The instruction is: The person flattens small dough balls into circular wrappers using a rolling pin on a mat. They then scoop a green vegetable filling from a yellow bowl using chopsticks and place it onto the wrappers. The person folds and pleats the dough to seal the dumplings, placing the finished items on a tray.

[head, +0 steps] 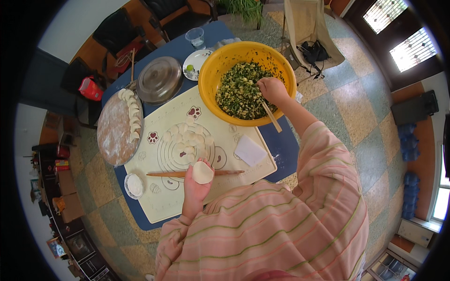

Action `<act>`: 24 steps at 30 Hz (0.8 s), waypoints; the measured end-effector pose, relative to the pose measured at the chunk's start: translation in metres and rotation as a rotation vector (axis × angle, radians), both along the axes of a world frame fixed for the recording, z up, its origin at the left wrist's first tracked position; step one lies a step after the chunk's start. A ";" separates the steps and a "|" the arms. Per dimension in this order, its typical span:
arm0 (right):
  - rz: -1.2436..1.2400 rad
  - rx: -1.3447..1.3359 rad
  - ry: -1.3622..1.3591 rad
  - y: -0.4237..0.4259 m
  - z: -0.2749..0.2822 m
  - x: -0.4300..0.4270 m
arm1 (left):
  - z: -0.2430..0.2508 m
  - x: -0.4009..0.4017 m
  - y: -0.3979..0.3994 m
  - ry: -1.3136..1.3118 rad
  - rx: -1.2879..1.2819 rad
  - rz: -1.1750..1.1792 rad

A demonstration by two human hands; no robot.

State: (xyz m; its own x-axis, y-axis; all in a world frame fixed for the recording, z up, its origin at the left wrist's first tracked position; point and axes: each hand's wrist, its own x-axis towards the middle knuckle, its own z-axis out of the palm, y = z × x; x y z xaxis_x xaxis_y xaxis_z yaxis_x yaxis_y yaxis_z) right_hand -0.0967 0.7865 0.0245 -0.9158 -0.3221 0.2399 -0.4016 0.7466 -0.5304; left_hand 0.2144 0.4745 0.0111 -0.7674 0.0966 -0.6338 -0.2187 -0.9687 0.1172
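Observation:
A round dough wrapper (203,172) lies flat in the palm of my left hand (197,186), fingers spread behind it. Beneath that hand a wooden rolling pin (229,172) rests across the pale silicone mat (225,191). My right hand (273,90) reaches into a yellow basin (212,105) and grips wooden chopsticks (271,117), their thick ends jutting over the rim. At their tips, a blurred clump stands out from the chopped green-and-yellow filling (242,103). Several loose wrappers (190,137) are scattered on the mat's printed circles, just beyond my left hand.
Crescent dumplings (133,117) line one edge of a floured round board (114,135) at left. A bowl of flour (134,186), metal lid (160,80), plate (192,74), clear cup (196,38) and white sheet (250,150) share the table. A canvas chair (304,21) stands beyond.

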 end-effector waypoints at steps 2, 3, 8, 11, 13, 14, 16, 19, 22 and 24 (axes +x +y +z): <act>0.031 -0.019 -0.013 -0.002 0.009 0.007 | 0.003 0.001 0.000 -0.009 -0.011 0.003; 0.016 -0.016 0.028 -0.001 0.021 0.006 | 0.005 0.000 0.000 -0.022 -0.018 0.004; -0.046 0.007 0.065 0.008 0.025 -0.039 | 0.006 0.003 0.000 -0.057 -0.013 0.005; -0.098 0.036 0.100 0.003 0.005 -0.069 | 0.007 0.003 -0.001 -0.080 -0.039 0.028; -0.121 0.121 0.116 0.000 -0.004 -0.087 | 0.006 0.005 -0.005 -0.094 -0.057 0.045; -0.126 0.183 0.110 0.000 -0.008 -0.095 | 0.004 0.005 -0.008 -0.099 -0.070 0.050; -0.151 0.203 0.011 -0.011 -0.013 -0.104 | 0.001 0.010 -0.012 -0.122 -0.097 0.077; -0.207 0.111 -0.215 -0.030 -0.015 -0.101 | -0.002 0.015 -0.016 -0.131 -0.082 0.101; -0.127 0.099 -0.238 -0.033 -0.017 -0.095 | -0.005 0.010 -0.013 -0.118 -0.039 0.092; -0.014 0.120 -0.226 -0.029 -0.015 -0.086 | -0.004 0.006 -0.010 -0.107 -0.051 0.066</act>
